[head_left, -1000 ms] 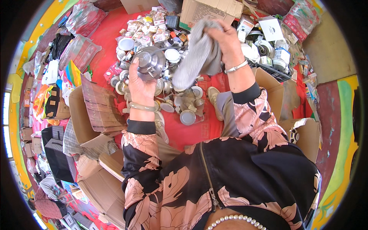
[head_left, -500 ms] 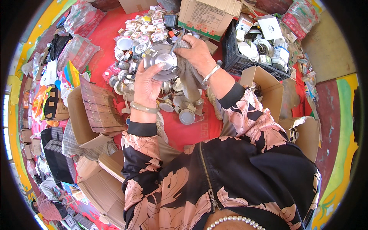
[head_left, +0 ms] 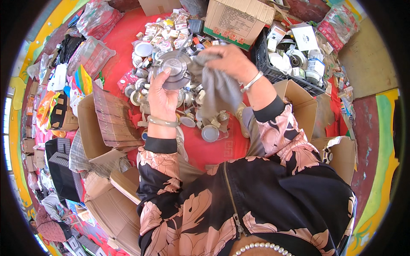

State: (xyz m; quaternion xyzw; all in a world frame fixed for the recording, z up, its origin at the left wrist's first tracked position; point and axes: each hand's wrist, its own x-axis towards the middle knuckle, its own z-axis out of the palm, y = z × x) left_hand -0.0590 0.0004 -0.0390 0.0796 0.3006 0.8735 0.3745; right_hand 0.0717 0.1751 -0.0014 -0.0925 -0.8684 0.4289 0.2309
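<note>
Both hands met above the red mat in the head view. Her left hand gripped a round metal lid by its lower edge, thumb over the face, disc tilted toward the camera. Just right of it, touching its rim, the right hand bunched a grey cloth in closed fingers. Below lay a heap of small metal tins, a cardboard box beyond.
</note>
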